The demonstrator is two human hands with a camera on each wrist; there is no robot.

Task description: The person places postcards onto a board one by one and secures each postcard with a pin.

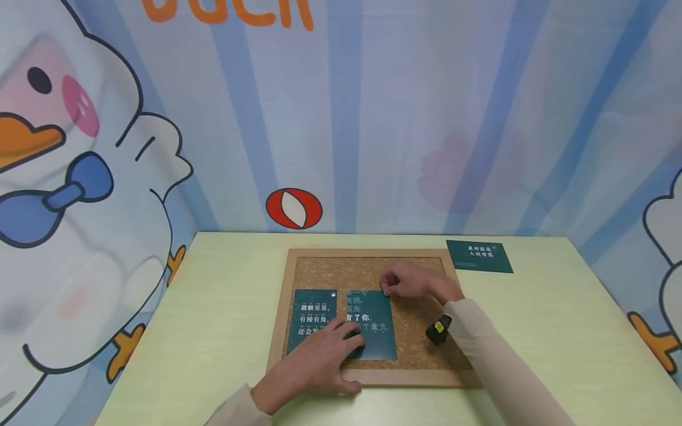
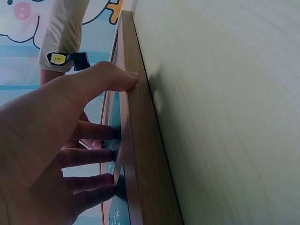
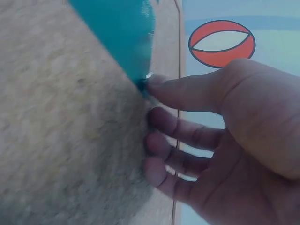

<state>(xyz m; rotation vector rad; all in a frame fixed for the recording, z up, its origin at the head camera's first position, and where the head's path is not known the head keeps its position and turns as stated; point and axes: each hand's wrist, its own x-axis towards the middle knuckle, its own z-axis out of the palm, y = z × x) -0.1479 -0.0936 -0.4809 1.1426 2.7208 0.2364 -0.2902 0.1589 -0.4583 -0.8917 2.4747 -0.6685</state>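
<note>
Two dark green cards with white writing lie on a framed cork board [image 1: 367, 269]. The left card [image 1: 314, 309] has a small round pin [image 1: 333, 294] at its top right corner. At the same corner of the right card [image 1: 378, 337], my right hand [image 1: 410, 280] pinches a small push pin [image 3: 149, 76], mostly covered by the thumb. My left hand [image 1: 322, 358] lies spread across the cards' lower part, fingertips touching them. Its thumb [image 2: 123, 80] rests on the board's wooden front edge [image 2: 140, 126].
A third green card [image 1: 479, 256] lies on the pale table [image 1: 554, 307], by the board's back right corner. A printed cloth [image 1: 394, 118] with a cartoon duck hangs behind the table. A black wrist camera [image 1: 438, 330] sits at the right wrist.
</note>
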